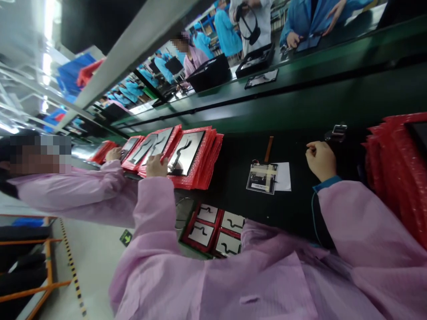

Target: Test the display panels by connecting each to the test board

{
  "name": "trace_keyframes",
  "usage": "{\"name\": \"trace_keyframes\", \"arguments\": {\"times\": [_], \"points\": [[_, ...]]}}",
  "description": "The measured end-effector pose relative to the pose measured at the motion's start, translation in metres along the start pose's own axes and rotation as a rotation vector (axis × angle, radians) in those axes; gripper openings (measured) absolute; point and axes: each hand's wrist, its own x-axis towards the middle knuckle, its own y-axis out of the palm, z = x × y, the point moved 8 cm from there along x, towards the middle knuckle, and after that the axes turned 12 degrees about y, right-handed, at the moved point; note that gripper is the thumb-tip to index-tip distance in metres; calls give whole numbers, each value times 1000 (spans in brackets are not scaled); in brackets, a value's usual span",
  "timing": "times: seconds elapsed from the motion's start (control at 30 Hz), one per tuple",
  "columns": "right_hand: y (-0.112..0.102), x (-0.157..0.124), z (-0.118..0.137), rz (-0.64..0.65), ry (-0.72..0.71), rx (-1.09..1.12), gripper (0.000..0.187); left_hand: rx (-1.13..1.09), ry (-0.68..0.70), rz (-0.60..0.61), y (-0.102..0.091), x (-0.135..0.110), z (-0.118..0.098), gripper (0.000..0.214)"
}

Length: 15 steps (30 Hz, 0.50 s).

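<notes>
My left hand reaches out from a pink sleeve to a stack of red bubble bags. Its fingers curl over the near edge of the top silver panel, which has a black curved cable on it. My right hand is held in a loose fist over the black mat, thumb against forefinger, with nothing visible in it. It is just short of a small black and silver clip. Between my hands lies a small circuit module with tape on white paper.
A co-worker in pink at the left has a hand on more red bags with panels. Another red stack stands at the right. A tray of small panels sits below the bench edge. People in blue work across the green conveyor.
</notes>
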Motion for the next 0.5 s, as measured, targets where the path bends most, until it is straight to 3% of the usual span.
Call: {"name": "trace_keyframes", "arguments": {"times": [0.1, 0.2, 0.33, 0.43, 0.5], "points": [[3, -6, 6, 29, -38, -61, 30, 39, 84, -73, -2, -6, -32, 18], [6, -20, 16, 75, -94, -135, 30, -39, 255, -54, 14, -22, -94, 25], [9, -49, 29, 148, -173, -236, 30, -260, 610, 138, 63, -74, -222, 26], [9, -67, 30, 196, -216, -290, 30, -583, 886, 439, 105, -137, -330, 26], [10, -75, 27, 238, -249, -313, 30, -710, 962, 608, 129, -177, -391, 27]]}}
